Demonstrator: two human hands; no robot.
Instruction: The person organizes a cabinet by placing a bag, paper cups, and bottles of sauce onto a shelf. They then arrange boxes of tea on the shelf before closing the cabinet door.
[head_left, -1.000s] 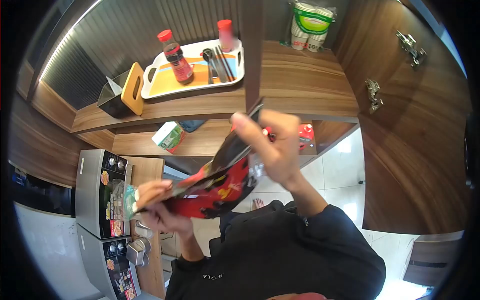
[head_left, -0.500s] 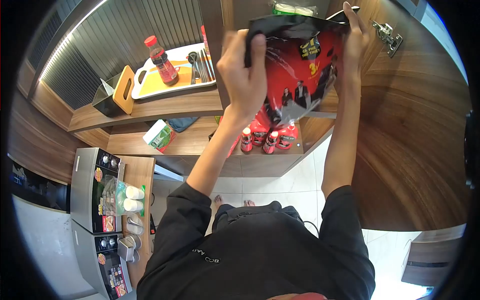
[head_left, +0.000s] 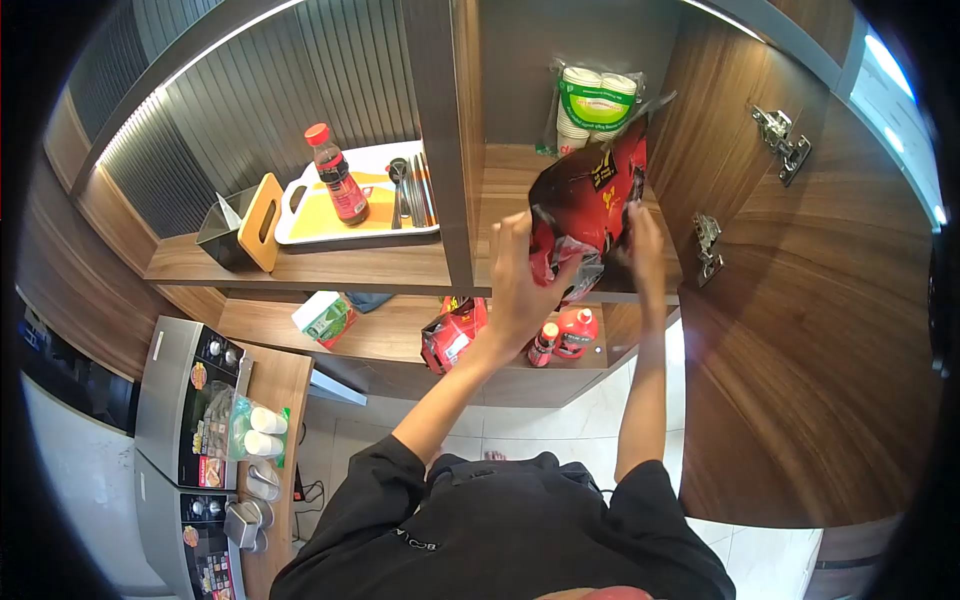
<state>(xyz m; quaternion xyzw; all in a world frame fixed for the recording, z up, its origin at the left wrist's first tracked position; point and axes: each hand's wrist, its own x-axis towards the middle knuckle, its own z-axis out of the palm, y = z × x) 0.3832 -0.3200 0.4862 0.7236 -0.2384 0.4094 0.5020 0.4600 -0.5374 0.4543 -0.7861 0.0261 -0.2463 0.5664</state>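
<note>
A red and black coffee bag (head_left: 590,200) is held up in front of the open cupboard, its printed face turned partly aside and its top leaning to the right. My left hand (head_left: 525,290) grips it at the lower left, the thumb across its crinkled clear-looking lower part. My right hand (head_left: 645,250) holds its lower right edge, with some fingers hidden behind it. Just beyond the bag, a plastic-wrapped pack of paper cups (head_left: 595,95) stands on the cupboard shelf (head_left: 510,180).
The cupboard door (head_left: 800,330) hangs open at right. On the lower shelf are a red package (head_left: 455,335), red bottles (head_left: 575,335) and a green-white box (head_left: 325,318). A white tray (head_left: 375,155) carries a sauce bottle (head_left: 338,175) and cutlery. Ovens (head_left: 185,400) stand at left.
Both hands have lowered the bag and shifted from its top edge to its lower sides. The bag has turned and tilted, uncovering the cup pack. The view has shifted upward.
</note>
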